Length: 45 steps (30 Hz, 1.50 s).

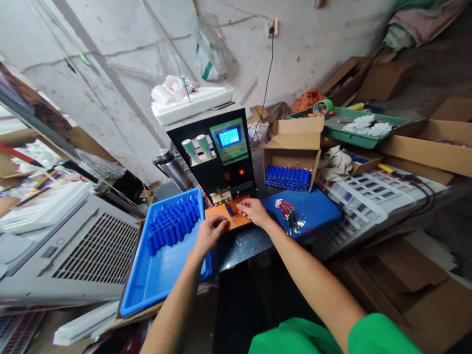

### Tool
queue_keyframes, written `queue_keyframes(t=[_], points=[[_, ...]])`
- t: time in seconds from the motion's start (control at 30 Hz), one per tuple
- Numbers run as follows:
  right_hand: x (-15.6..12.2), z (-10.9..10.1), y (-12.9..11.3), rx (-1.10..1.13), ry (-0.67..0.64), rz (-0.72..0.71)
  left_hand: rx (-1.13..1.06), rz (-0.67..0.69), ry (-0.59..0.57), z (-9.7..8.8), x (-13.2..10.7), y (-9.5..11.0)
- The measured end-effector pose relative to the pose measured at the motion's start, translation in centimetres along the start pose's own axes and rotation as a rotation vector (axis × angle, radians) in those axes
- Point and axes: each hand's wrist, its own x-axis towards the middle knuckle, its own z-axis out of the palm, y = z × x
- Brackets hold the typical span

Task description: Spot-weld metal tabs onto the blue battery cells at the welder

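Observation:
My left hand (209,232) rests with curled fingers on the near edge of an orange work plate (236,221) in front of a black spot-welding machine (221,152). My right hand (251,210) is pinched on a small blue battery cell (229,210) lying on the plate under the machine's welding head. A blue tray (158,280) at my left holds several blue cells (173,223). A bundle of red wired leads (290,215) lies on a blue pad (317,209) at my right.
An open cardboard box (293,147) behind the pad holds a stack of blue cells (288,177). A steel flask (173,167) stands left of the machine. A green tray (348,130), cardboard boxes and a grey ventilated unit (84,250) crowd the sides.

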Motion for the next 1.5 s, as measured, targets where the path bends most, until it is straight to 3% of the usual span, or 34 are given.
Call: queue_keyframes(t=[0.27, 0.8, 0.9, 1.07, 1.27, 1.5], points=[[-1.6, 0.7, 0.6, -0.298, -0.087, -0.155, -0.038, 0.051, -0.016, 0.8, -0.1, 0.9], [-1.4, 0.4, 0.3, -0.236, -0.153, -0.169, -0.077, 0.110, -0.054, 1.4, -0.1, 0.1], [-1.4, 0.4, 0.0, -0.205, -0.108, -0.152, -0.001, 0.123, -0.065, 0.9, -0.4, 0.8], [-1.3, 0.4, -0.6, -0.085, 0.015, -0.107, 0.176, 0.232, 0.063, 0.1, -0.9, 1.4], [-1.1, 0.1, -0.6, 0.079, 0.046, -0.029, 0.159, 0.260, -0.152, 0.8, -0.1, 1.1], [-0.9, -0.3, -1.2, 0.220, 0.096, 0.080, -0.007, 0.154, -0.094, 1.3, -0.3, 1.4]])
